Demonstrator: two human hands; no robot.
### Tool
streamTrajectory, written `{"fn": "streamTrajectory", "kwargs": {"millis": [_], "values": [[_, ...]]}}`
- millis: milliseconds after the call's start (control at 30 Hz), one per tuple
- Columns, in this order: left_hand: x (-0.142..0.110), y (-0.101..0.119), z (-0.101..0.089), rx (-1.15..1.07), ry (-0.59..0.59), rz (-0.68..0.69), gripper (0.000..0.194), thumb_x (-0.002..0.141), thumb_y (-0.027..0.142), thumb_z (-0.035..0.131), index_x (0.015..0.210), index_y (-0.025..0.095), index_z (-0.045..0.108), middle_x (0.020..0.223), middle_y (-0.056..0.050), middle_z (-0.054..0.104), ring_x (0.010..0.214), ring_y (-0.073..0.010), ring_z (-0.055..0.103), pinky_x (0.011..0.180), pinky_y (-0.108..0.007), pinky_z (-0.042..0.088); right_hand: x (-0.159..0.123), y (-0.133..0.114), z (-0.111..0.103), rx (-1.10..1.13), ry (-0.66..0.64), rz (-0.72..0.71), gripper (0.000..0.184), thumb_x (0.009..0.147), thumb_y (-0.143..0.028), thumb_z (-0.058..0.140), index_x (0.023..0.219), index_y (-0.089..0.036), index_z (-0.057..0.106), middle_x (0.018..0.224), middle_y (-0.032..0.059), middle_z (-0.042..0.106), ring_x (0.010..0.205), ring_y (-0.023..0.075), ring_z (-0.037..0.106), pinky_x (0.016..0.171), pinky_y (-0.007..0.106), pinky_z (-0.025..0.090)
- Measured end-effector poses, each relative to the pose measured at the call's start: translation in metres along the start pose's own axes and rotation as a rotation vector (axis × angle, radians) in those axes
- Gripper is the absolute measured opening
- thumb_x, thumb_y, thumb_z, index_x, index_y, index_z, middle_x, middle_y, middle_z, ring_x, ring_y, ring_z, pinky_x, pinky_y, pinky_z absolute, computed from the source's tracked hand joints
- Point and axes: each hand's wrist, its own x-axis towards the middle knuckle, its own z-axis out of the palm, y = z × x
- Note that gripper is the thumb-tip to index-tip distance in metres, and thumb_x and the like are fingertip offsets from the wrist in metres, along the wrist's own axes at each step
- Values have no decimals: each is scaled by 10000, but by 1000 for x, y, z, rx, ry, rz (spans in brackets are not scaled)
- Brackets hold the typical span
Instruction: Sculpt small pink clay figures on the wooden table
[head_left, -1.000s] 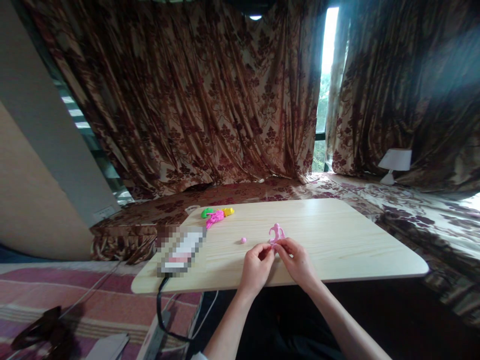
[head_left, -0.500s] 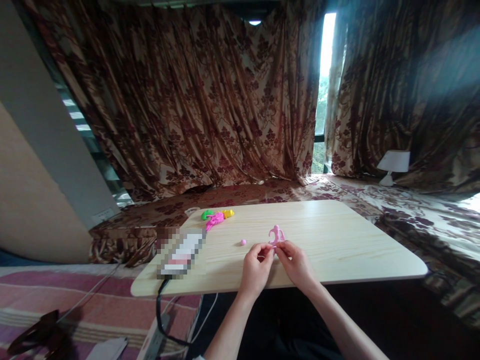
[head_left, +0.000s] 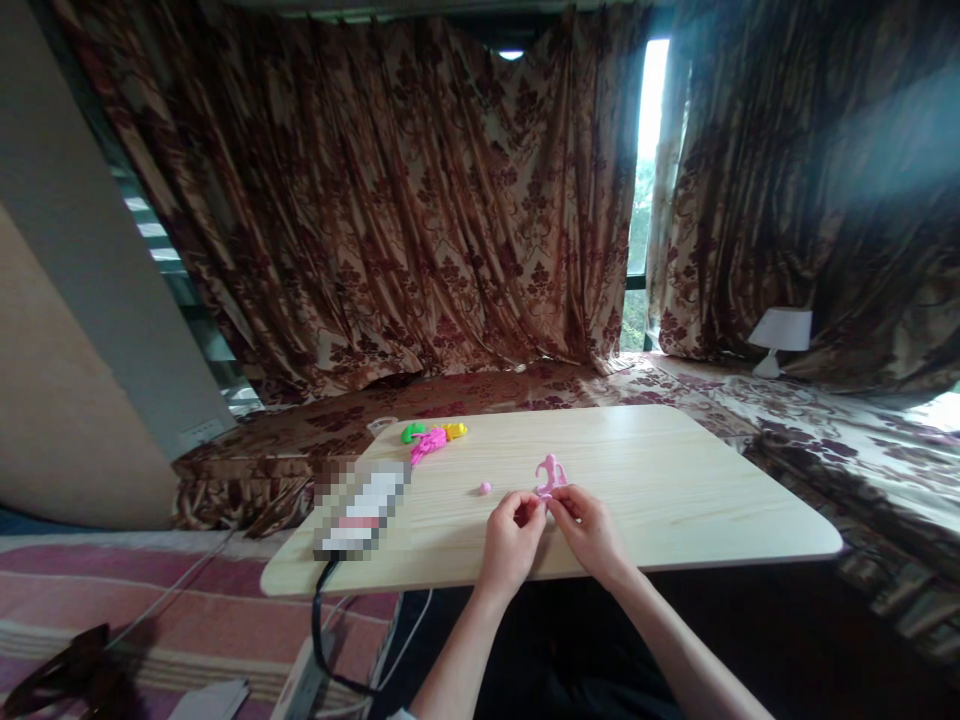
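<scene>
Just beyond my fingertips on the table lies a pink figure (head_left: 551, 472), apparently of modelling clay, with a rounded top and curved limbs. My left hand (head_left: 513, 538) and my right hand (head_left: 589, 530) meet at its near end, thumbs and fingers pinched together. Between the fingertips is a small bit of pink clay (head_left: 547, 498); whether it is joined to the figure I cannot tell. A little pink ball (head_left: 485, 488) rests to the left of the figure, apart from both hands.
Green (head_left: 412, 432), bright pink (head_left: 429, 444) and yellow pieces (head_left: 454, 430) lie together at the far left of the wooden table (head_left: 660, 480). A blurred-out object (head_left: 367, 505) with a black cable (head_left: 318, 610) sits at the left edge. A white lamp (head_left: 781, 330) stands beyond, right.
The view has tilted slightly, so the table sits a little lower. Both hands keep their pinch at the near end of the figure, with only slight finger movement.
</scene>
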Motion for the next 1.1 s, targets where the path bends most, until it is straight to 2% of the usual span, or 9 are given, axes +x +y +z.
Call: {"fn": "streamTrajectory", "kwargs": {"millis": [100, 200, 433, 600, 700, 833, 1100], "values": [[0, 0, -1, 13, -6, 35, 166, 788, 293, 524, 778, 159, 621, 770, -38, 620, 727, -152, 572, 681, -258, 451, 0, -3, -1, 25, -19, 10, 198, 850, -311, 486, 878, -174, 626, 788, 36, 648, 710, 154, 594, 646, 242, 464], [0, 1, -2, 21, -41, 63, 186, 797, 298, 512, 785, 160, 636, 789, -44, 617, 748, -158, 574, 691, -265, 451, 1, -3, -1, 13, -30, 0, 218, 848, -328, 488, 852, -165, 634, 762, 38, 640, 685, 152, 581, 626, 240, 462], [-1, 1, -1, 20, -24, 31, 179, 780, 307, 520, 758, 163, 624, 761, -35, 615, 706, -155, 568, 664, -267, 450, 1, 8, 1, -7, -11, -28, 236, 847, -349, 486, 848, -171, 641, 760, 41, 644, 694, 160, 584, 648, 254, 466], [-2, 1, -3, -14, -7, 25, 197, 788, 317, 513, 783, 158, 628, 775, -45, 636, 731, -166, 581, 688, -277, 453, 1, 4, 1, 54, -43, 29, 282, 860, -382, 453, 889, -174, 640, 746, 38, 651, 682, 163, 600, 620, 254, 475], [-2, 2, -4, -33, -2, 15, 210, 790, 332, 516, 812, 154, 626, 778, -46, 645, 727, -165, 583, 686, -272, 451, -1, 2, 2, 57, -63, 12, 254, 839, -380, 497, 843, -164, 630, 729, 33, 644, 659, 154, 590, 605, 244, 467], [-2, 2, -4, 15, -18, 24, 219, 793, 343, 514, 767, 153, 619, 723, -32, 630, 682, -153, 567, 649, -256, 438, -2, 4, 3, 19, -25, 2, 255, 841, -381, 495, 796, -159, 611, 700, 30, 634, 623, 144, 566, 575, 237, 454], [-2, 1, -3, -35, -13, 36, 189, 777, 328, 533, 781, 156, 611, 733, -20, 619, 686, -144, 572, 647, -243, 446, 1, 6, 2, 107, -47, -7, 241, 825, -374, 521, 796, -152, 611, 731, 37, 644, 679, 157, 596, 608, 238, 469]]}}
